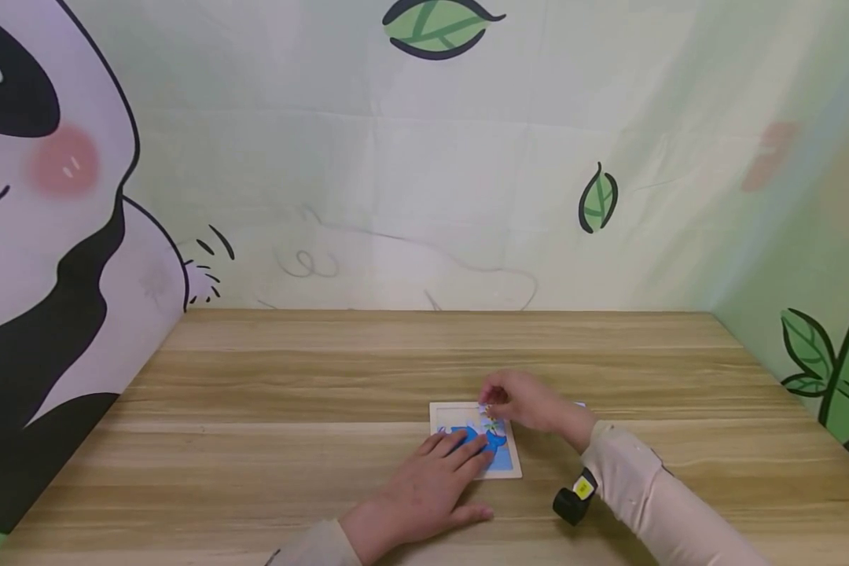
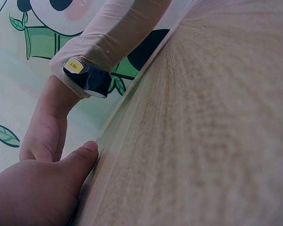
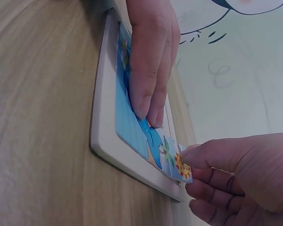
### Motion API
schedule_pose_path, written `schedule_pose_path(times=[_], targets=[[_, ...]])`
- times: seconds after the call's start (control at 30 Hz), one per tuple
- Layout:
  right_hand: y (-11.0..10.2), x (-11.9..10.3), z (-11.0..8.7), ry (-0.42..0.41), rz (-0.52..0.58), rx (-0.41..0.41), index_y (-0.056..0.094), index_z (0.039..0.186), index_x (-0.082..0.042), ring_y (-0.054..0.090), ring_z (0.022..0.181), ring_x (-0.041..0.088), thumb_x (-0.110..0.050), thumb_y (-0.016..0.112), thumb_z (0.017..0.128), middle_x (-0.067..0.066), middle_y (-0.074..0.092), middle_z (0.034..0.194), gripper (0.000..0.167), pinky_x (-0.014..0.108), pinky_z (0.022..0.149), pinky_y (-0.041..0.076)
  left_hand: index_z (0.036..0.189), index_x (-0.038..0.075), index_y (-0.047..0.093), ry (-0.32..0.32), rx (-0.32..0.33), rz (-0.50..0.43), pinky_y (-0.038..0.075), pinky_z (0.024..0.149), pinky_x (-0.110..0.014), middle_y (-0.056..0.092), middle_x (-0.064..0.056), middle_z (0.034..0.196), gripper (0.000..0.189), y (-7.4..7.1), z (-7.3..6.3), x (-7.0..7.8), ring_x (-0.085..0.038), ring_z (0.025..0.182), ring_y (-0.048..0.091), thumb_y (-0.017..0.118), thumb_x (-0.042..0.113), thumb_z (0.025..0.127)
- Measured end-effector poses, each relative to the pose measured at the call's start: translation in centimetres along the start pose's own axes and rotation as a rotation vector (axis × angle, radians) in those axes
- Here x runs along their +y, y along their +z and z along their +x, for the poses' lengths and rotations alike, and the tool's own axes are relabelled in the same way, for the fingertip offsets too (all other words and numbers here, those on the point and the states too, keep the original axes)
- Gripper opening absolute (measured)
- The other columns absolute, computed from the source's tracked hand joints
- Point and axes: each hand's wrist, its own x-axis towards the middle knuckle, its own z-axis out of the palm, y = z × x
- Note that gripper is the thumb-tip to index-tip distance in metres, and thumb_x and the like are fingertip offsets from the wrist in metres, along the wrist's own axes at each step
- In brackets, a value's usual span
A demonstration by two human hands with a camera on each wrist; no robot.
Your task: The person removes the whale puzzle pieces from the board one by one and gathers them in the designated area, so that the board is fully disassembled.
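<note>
Sun-printed jigsaw piece [image 3: 183, 168] pinched at the tray's far edge

We observe a shallow rectangular puzzle tray [image 3: 105, 94], its rim pale, smooth and round-cornered, lying flat on the streaky wood-grain tabletop [image 1: 290, 440]. Inside it, the glossy printed picture [image 3: 127, 120] shows blue bands, a curved blue shape and a small green frond. The right hand [image 1: 527, 397] is nearly closed, thumb and fingertips gripping the thin, flat jigsaw piece near the rim, just beside the frond. We cannot tell whether the piece is seated. The left hand [image 1: 431, 483] is spread, fingers almost straight and resting on the picture; its thumb stands apart, outside the rim. On the right wrist we note a black device [image 1: 573, 499] with a yellow label, over a pale sleeve [image 1: 637, 475].
</note>
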Motion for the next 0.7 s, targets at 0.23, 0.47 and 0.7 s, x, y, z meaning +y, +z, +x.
schedule_pose_path(times=[0.23,0.47,0.7], targets=[[-0.02,0.07,-0.06,-0.015,0.023,0.014,0.066,0.092,-0.005,0.054,0.079,0.008,-0.004,0.066,0.088,0.003,0.066,0.087,0.005,0.019,0.073,0.048,0.147,0.02,0.04,0.001,0.009,0.005,0.033,0.115,-0.042,0.041,0.003,0.152,0.069,0.19,0.06,-0.01,-0.021,0.141,0.037,0.035,0.065,0.095],[-0.03,0.11,-0.08,-0.032,0.04,0.03,0.066,0.091,-0.005,0.056,0.078,0.007,-0.003,0.066,0.087,0.003,0.066,0.086,0.004,0.019,0.071,0.048,0.147,0.02,0.04,-0.001,0.011,0.011,0.033,0.115,-0.041,0.041,0.003,0.152,0.069,0.22,0.08,-0.01,-0.021,0.141,0.037,0.035,0.065,0.094],[0.0,0.09,-0.14,-0.04,0.062,0.049,0.066,0.09,-0.006,0.057,0.078,0.008,-0.003,0.067,0.087,0.003,0.066,0.085,0.004,0.019,0.071,0.049,0.147,0.02,0.04,-0.003,0.012,0.013,0.033,0.115,-0.042,0.04,0.003,0.153,0.069,0.25,0.11,0.01,-0.02,0.141,0.038,0.034,0.065,0.095]])
